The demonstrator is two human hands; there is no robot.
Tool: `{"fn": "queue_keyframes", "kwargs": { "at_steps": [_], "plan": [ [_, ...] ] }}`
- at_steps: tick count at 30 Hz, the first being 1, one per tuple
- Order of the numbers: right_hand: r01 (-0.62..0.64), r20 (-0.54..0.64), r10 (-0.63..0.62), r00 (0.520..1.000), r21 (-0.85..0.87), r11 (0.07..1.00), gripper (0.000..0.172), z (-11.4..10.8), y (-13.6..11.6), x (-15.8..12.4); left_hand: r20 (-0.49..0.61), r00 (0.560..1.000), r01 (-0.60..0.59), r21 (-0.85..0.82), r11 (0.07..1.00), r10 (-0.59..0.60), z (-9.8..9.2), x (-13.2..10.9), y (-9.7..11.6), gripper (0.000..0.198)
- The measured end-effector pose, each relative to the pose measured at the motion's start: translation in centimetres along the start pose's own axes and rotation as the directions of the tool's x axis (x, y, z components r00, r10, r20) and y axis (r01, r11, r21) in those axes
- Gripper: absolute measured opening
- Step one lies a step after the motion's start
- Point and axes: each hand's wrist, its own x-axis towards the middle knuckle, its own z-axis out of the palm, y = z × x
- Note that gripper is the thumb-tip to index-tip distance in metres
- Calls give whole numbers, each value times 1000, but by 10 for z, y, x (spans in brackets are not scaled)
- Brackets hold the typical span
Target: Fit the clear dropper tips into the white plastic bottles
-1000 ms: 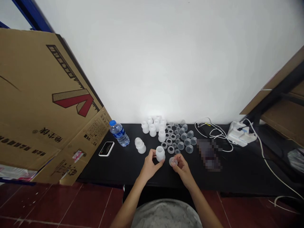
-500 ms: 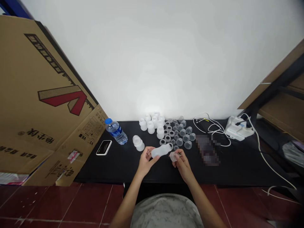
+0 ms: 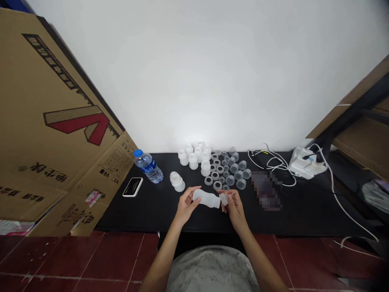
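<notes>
We look down on a white wall rising behind a long black table, with dark red floor tiles below it. A large printed cardboard sheet leans in from the left and covers that end of the view, while a brown panel on a dark frame cuts in at the right. The person's grey patterned shirt fills the bottom edge. Along the table, from left to right, lie a water bottle with a blue cap, a phone, the small plastic parts, a pixelated patch, a tangle of white cable and a white power strip. The parts form a cluster of frosted white bottle pieces, clear domed cups and clear rings, with a stacked white pair set apart on the left. Above the table's near edge, the left hand has its fingers curled together around a frosted white bottle, which lies on its side in the air. The right hand pinches a small clear cup between its fingers, just beside the bottle's right end.
</notes>
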Motion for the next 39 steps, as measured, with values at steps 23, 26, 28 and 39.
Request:
{"fn": "queue_keyframes", "kwargs": {
  "at_steps": [23,26,28,39],
  "plan": [
    [59,-6,-60,998,-113,992,32,-5,3,-1,-167,986,6,102,995,11,1,3,5,51],
    [82,28,-79,997,-132,988,28,-6,5,-1,-184,983,25,124,992,-2,-1,3,4,52],
    [99,35,-94,995,-153,983,27,-6,3,-1,-190,982,40,112,993,-18,-2,4,2,51],
    [22,6,-22,1000,-179,984,32,-5,-6,0,-176,984,13,140,990,12,-3,1,8,50]
  ]
}}
